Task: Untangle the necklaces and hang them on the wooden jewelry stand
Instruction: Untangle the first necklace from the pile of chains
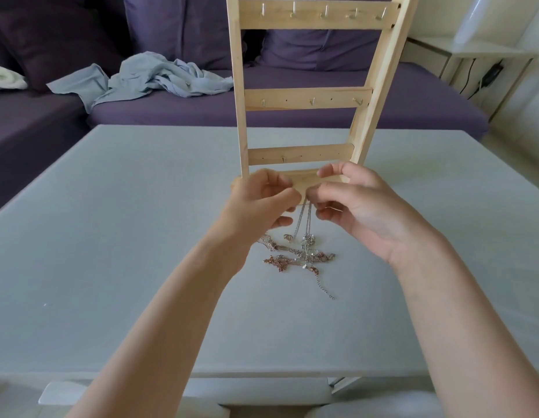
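Silver chain: thin strands [304,218] rise from the heap on the table up to the two hands; how many strands there are is hard to make out, and their upper ends vanish between the fingertips.
Tangled necklaces: a knot of silver and rose-gold chains [298,257] lies on the table just in front of the stand's base; individual necklaces cannot be told apart. One silver extender chain [324,286] trails loose toward the near right.
Left hand: the left hand [262,203] is raised above the heap, thumb and forefinger pressed together on the top of the strands; the actual contact is too small to see clearly.
Right hand: the right hand [361,209] faces it, fingertips touching the left hand's, thumb and forefinger pinching the same strands; the other fingers are loosely curled.
Wooden jewelry stand: pale wood frame [307,98] stands upright on the table behind the hands, three crossbars with small metal hooks [312,101]; its top is cut off by the frame edge, and its base is largely covered by the hands.
Table: grey-white top [126,236], near edge partly hidden by the forearms.
Behind: a purple sofa [292,113] with a crumpled light-blue cloth [147,76] on it; a white side table [479,52] at far right, cut off.
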### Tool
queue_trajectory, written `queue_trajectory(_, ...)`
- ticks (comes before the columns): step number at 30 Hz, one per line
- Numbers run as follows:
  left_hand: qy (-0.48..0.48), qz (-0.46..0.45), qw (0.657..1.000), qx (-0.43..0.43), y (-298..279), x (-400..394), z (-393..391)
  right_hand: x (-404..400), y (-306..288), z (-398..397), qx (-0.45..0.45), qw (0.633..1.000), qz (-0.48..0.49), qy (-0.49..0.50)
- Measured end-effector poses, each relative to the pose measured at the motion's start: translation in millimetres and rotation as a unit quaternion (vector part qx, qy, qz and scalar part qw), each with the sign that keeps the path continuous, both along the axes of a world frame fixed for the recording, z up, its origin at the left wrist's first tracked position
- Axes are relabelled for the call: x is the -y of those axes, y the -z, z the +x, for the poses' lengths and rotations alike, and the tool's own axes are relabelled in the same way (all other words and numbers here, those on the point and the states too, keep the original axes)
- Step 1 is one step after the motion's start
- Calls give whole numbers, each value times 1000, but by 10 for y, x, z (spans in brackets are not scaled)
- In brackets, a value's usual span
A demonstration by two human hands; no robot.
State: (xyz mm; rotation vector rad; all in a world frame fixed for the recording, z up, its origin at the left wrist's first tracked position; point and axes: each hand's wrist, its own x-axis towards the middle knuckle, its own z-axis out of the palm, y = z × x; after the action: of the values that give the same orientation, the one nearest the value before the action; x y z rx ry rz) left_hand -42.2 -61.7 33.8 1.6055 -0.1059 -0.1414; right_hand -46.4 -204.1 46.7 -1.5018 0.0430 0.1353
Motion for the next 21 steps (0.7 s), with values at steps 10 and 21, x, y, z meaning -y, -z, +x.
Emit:
queue_trajectory(10, 27, 148, 959, 238, 25, -10, 16, -9, -11, 7, -30, 1000, 9, -1)
queue_trajectory(21, 34, -58, 998, -8, 35, 5, 6, -23, -18, -12, 2, 999, 36, -30)
